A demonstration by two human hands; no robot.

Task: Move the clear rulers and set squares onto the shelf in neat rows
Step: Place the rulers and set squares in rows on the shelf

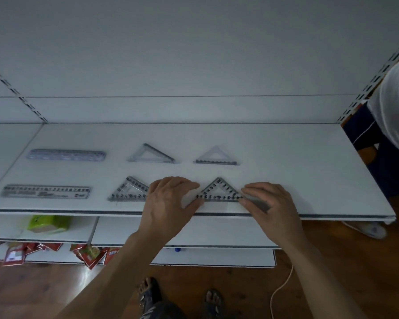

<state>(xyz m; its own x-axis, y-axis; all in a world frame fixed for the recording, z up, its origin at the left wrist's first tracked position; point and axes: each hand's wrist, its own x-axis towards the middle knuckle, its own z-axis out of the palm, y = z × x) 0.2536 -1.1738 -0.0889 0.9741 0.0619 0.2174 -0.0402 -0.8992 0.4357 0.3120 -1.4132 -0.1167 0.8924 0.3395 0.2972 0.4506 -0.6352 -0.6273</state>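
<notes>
The left grip (168,199) and right grip (270,201) pinch the set square (217,197) between them, evidently aligning it on the shelf (309,171).

White shelf (297,162) with two clear rulers (66,154), four set squares (151,154)

Scale digits line the front ruler (46,192) and right set square (219,190).

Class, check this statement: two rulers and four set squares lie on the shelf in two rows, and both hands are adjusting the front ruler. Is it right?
Not quite. The head view shows the left hand and right hand holding the front-right set square, not the front ruler. The rest holds.
</notes>
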